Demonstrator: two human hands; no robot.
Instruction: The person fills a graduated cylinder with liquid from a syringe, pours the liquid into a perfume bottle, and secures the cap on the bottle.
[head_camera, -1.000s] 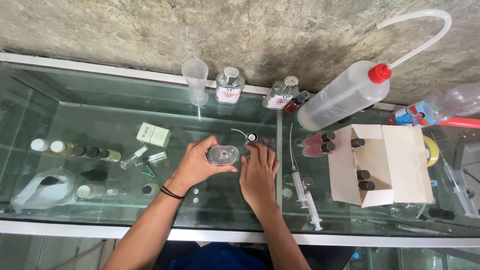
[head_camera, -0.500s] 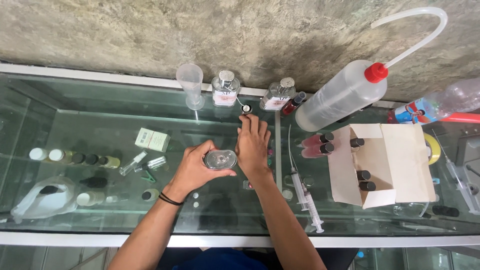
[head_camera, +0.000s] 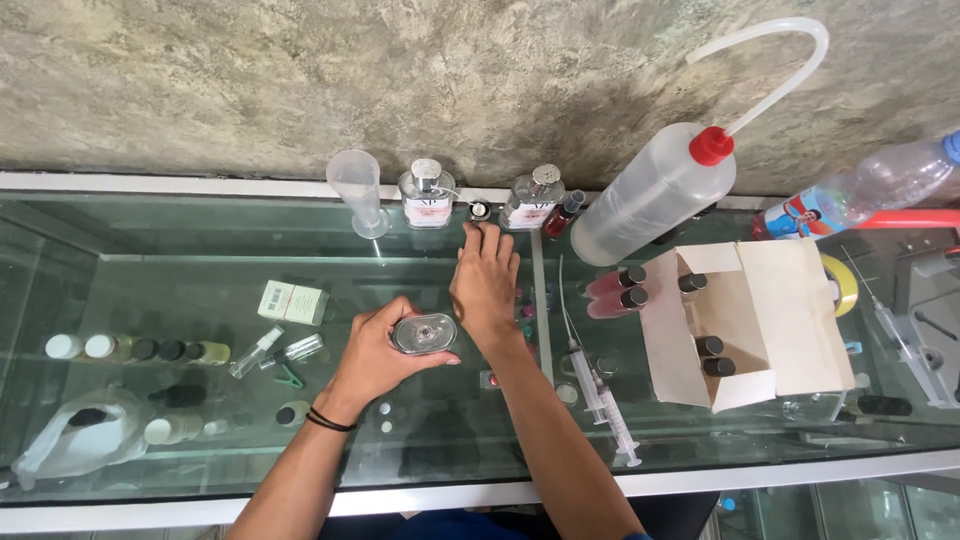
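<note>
Near edge: two clear plastic syringes (head_camera: 598, 392) lie on the glass counter (head_camera: 180, 290). Centre: the left hand (head_camera: 375, 355) is closed around an oval clear glass bottle (head_camera: 424, 334), gripping it from the side. The right hand (head_camera: 485, 283), open and empty, stretches its fingers (head_camera: 478, 240) toward a small black-rimmed cap (head_camera: 479, 210) by the wall. Risk: this reach may knock the neighbouring square glass bottles (head_camera: 427, 197) over.
</note>
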